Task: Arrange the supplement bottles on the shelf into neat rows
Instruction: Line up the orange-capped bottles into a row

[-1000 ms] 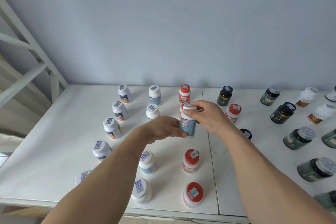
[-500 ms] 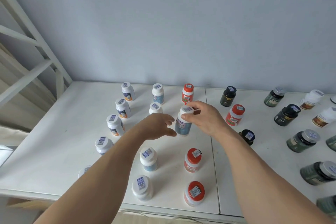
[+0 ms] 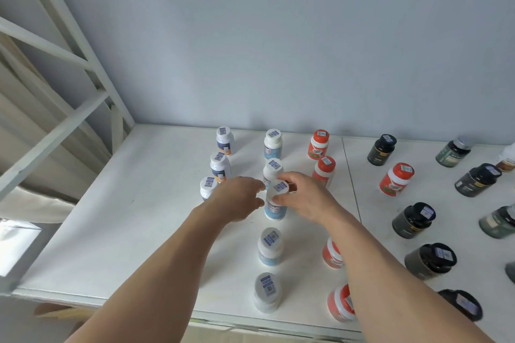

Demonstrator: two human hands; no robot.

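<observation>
Fingers [image 3: 281, 199] of the right hand [image 3: 302, 200] pinch the blue-labelled bottle's [image 3: 275, 210] cap.
Now standing in the middle row on the shelf [image 3: 139, 217]; left hand [image 3: 238, 199], fingers loosely curled, has let go.

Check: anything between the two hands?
Head view: a white-capped, blue-labelled bottle stands between the left hand and right hand, which grips its cap.

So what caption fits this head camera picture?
Right hand grips a blue-labelled supplement bottle in the middle row.
</observation>
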